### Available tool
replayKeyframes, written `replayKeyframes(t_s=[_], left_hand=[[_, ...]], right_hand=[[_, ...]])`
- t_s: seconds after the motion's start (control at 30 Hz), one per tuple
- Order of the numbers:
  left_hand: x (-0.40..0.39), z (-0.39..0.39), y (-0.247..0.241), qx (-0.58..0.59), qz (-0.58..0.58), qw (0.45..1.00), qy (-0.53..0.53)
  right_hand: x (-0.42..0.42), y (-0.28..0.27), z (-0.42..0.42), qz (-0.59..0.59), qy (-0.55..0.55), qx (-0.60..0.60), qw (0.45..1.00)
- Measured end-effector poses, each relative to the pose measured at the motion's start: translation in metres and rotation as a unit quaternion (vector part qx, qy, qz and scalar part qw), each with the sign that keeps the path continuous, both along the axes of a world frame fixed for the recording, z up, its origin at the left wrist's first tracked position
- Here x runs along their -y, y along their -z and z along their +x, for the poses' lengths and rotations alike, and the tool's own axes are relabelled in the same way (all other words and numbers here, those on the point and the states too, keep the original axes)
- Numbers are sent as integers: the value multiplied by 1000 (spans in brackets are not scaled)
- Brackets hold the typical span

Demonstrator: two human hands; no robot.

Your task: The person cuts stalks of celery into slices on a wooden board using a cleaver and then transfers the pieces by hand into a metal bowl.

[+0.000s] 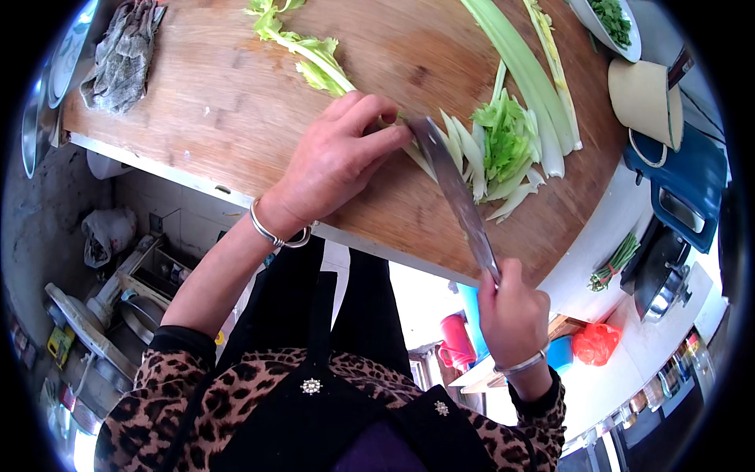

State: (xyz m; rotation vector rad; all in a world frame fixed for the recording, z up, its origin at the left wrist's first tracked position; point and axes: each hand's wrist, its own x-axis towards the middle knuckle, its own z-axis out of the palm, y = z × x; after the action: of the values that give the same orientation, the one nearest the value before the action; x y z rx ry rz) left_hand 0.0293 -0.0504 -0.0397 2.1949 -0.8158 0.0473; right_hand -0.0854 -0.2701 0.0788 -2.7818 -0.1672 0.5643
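Observation:
My left hand (345, 147) presses a leafy celery stalk (315, 59) against the wooden cutting board (224, 112), its fingertips curled close to the blade. The stalk's leafy end trails away beyond that hand. In my right hand (514, 315) is the handle of a kitchen knife (451, 183), its blade lying slantwise across the stalk by my left fingers. Right of the blade, slanted celery pieces (472, 153) lie with a clump of celery leaves (504, 133). Behind them rest long whole celery stalks (525, 71).
A grey cloth (121, 59) lies at the board's left end. Along the right stand a bowl of chopped greens (613, 23), a cream enamel mug (643, 100), a blue plastic jug (684, 177), a tied green bundle (614, 259) and a lidded black pan (660, 277).

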Motion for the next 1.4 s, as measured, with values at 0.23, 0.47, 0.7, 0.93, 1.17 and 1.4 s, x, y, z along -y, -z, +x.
replayKeyframes(t_s=[0.23, 0.47, 0.7, 0.93, 1.17, 1.4], left_hand=[[0, 1, -2, 49, -13, 998, -26], [1, -1, 4, 18, -56, 997, -47], [-4, 1, -3, 37, -23, 997, -65], [-7, 4, -1, 15, -53, 996, -69], [-16, 6, -3, 24, -20, 995, -98], [-18, 11, 2, 14, -53, 996, -74]], right_hand=[[5, 22, 5, 13, 13, 69, 997], [-16, 12, 15, 19, -5, 10, 1000], [-8, 20, 18, 53, 0, 79, 995], [-31, 24, 32, 35, -2, 56, 998], [-23, 21, 30, 63, -9, 79, 995], [-43, 31, 38, 68, 45, 35, 996]])
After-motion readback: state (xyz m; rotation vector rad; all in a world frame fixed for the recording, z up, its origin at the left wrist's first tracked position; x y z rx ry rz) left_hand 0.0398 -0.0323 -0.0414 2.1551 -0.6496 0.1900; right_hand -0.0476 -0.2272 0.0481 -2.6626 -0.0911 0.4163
